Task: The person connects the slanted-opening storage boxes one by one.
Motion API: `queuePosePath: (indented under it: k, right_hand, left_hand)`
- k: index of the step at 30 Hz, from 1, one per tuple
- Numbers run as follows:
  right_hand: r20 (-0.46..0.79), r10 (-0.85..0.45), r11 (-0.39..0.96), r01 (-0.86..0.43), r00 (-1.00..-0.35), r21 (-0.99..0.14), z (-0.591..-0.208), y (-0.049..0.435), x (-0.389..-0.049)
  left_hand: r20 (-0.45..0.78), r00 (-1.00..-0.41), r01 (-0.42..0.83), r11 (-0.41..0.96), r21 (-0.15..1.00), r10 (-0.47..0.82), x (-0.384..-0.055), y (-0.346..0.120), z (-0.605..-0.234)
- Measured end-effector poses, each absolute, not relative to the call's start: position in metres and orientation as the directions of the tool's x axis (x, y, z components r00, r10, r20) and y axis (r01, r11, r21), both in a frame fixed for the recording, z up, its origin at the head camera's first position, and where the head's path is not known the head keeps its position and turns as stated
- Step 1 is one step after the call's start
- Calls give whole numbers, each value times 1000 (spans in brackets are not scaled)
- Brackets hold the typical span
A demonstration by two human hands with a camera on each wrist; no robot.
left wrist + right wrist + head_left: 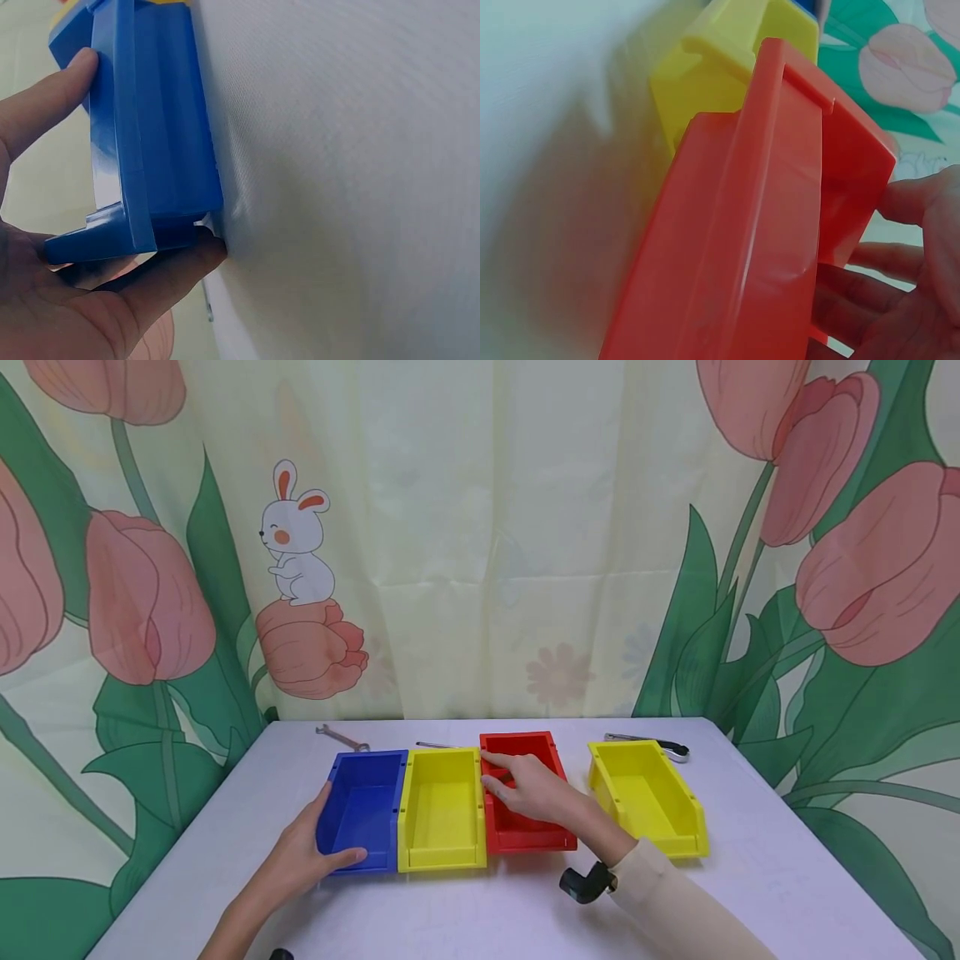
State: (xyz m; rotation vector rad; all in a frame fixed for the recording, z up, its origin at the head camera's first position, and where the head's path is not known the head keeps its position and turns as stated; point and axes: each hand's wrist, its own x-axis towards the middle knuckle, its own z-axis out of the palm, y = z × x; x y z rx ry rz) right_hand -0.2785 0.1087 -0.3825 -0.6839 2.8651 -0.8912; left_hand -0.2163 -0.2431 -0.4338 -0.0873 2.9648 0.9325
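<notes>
My left hand [303, 843] holds the blue bin [362, 810] at its near left corner. Its thumb lies over the front edge and its fingers lie along the left side; the left wrist view shows them around the corner of the blue wall [169, 112]. Against the blue bin's right side stands a yellow bin [442, 810]. To the right of that sits the red bin [528, 837]. Across the red bin reaches my right hand [536, 789], its fingers extended to the left rim beside the yellow bin. Some right fingers are partly hidden behind the red wall [727, 247].
A second yellow bin [648, 789] stands apart on the right. Behind the bins lie a wrench [342, 738], a thin metal tool [437, 745] partly hidden, and a black-handled tool [672, 748]. The white table [450, 918] ends at a printed curtain [450, 635].
</notes>
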Motion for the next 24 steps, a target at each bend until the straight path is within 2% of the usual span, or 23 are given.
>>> queuePosePath:
  k: [24]
  right_hand:
    - [51, -404, 726, -355, -913, -589, -394, 108, -278]
  left_hand:
    - [-61, -998, -60, 812, 581, -30, -216, -246, -434]
